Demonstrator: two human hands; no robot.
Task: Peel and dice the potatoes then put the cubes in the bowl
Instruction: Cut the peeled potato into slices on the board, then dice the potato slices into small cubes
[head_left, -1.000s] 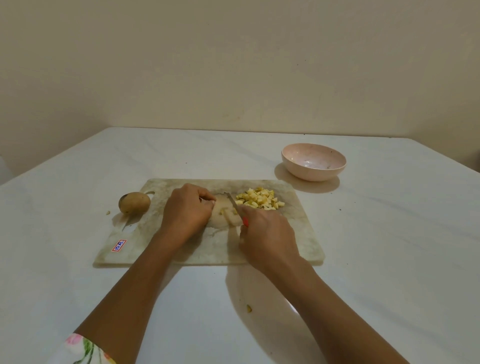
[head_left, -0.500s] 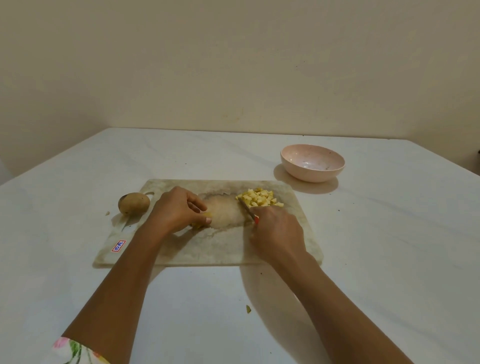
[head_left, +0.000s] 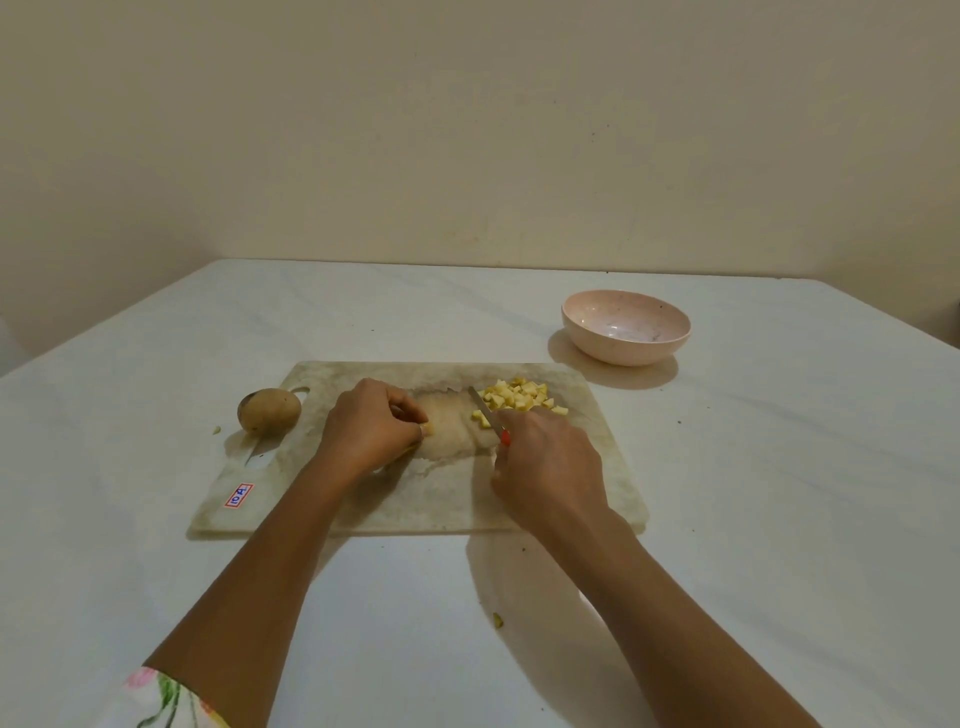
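Observation:
A worn pale cutting board (head_left: 597, 467) lies on the white table. On its far right part sits a pile of yellow potato cubes (head_left: 519, 397). My right hand (head_left: 550, 467) grips a small knife (head_left: 485, 413) with a red handle, its blade pointing at the near left edge of the pile. My left hand (head_left: 371, 426) has curled fingers pinching a small potato piece (head_left: 427, 429) on the board's middle left. An unpeeled whole potato (head_left: 269, 410) rests at the board's far left corner. An empty pink bowl (head_left: 626, 327) stands beyond the board to the right.
A red and blue sticker (head_left: 239, 495) marks the board's near left corner. A small potato scrap (head_left: 498, 619) lies on the table in front of the board, and another scrap (head_left: 216, 429) lies left of the whole potato. A beige wall rises behind the table.
My right hand has shifted the knife right, up against the cube pile. My left hand has pulled back left, away from the knife, with a small potato piece in its fingers.

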